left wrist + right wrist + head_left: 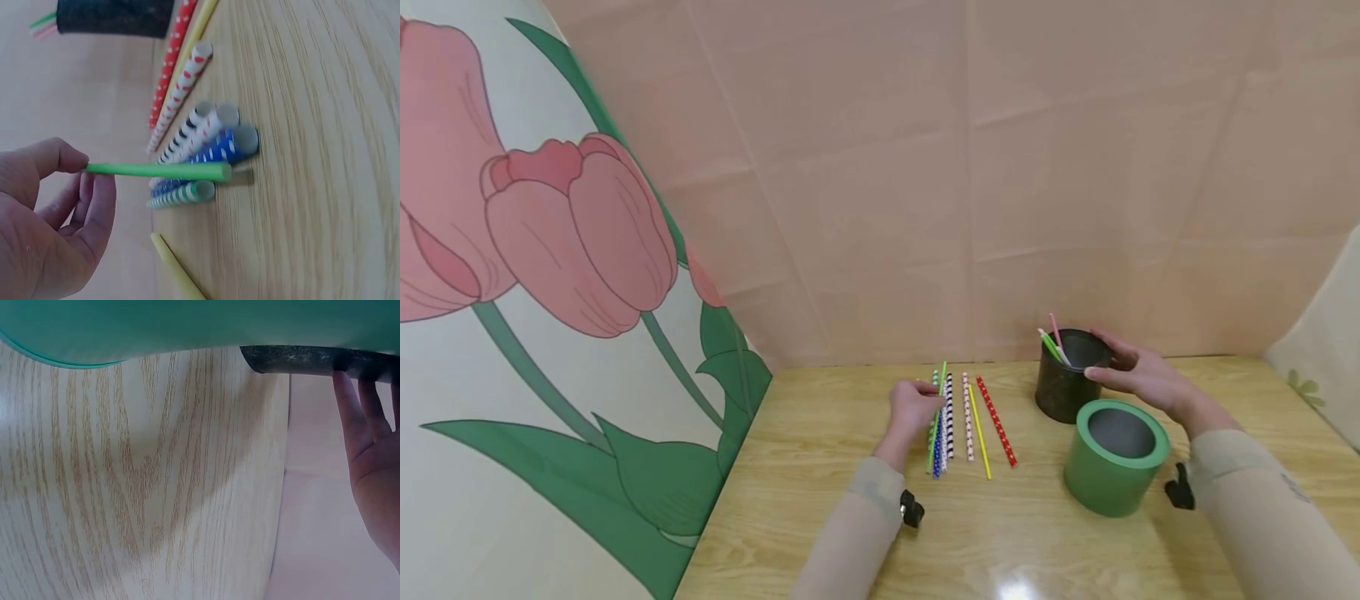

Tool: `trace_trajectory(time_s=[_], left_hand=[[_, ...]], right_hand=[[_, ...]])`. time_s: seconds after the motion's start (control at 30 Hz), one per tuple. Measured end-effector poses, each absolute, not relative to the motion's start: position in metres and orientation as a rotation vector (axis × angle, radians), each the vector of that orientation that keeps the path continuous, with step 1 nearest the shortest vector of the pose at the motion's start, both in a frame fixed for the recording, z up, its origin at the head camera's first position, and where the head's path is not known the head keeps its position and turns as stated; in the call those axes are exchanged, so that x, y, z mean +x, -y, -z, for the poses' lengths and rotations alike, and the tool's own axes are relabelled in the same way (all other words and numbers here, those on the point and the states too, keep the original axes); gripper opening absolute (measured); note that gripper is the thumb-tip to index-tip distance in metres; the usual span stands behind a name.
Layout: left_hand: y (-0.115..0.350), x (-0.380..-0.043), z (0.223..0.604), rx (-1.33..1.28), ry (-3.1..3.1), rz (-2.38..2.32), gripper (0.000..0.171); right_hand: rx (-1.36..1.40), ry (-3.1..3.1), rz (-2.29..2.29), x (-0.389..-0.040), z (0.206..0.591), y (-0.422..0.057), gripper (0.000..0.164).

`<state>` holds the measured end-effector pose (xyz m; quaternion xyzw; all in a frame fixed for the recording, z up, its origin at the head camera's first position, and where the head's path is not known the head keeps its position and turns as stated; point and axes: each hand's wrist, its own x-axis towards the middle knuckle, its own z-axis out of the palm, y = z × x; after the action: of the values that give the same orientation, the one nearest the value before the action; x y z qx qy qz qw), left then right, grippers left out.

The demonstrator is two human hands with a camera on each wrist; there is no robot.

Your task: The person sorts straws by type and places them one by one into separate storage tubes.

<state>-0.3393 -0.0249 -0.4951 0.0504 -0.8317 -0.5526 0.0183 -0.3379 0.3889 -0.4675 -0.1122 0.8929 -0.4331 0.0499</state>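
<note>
My left hand (914,408) pinches a plain green straw (162,171) between thumb and fingertips. In the left wrist view it is held above patterned paper straws: a blue one (219,149), a green-striped one (181,195) and a black-striped one (185,132). Further right lie a straw with red marks (967,417), a thin yellow straw (980,433) and a red dotted straw (997,422). My right hand (1142,382) holds the black cup (1060,392) by its right side, thumb near the rim and fingers behind. A few straws (1054,342), green, white and pink, stand in that cup.
A green cylindrical container (1105,483) with a dark interior stands in front of the black cup, near my right wrist. Another yellow straw (175,265) lies beside the bunch. The wooden table (820,450) meets a pinkish covered wall (880,208) at the back.
</note>
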Motion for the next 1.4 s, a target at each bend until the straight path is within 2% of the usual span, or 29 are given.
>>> trace_trajectory(time_s=[0.73,1.4], left_hand=[[0.015,-0.333,0.503,0.249,2.393,2.004,0.022],[0.020,-0.333,0.501,0.172,2.351,2.042,0.028]], right_hand=[[-0.341,-2.707,1.322,-0.337,0.469,-0.388,0.093],[-0.327,-2.706,1.329,-0.339,0.470,-0.389,0.092]])
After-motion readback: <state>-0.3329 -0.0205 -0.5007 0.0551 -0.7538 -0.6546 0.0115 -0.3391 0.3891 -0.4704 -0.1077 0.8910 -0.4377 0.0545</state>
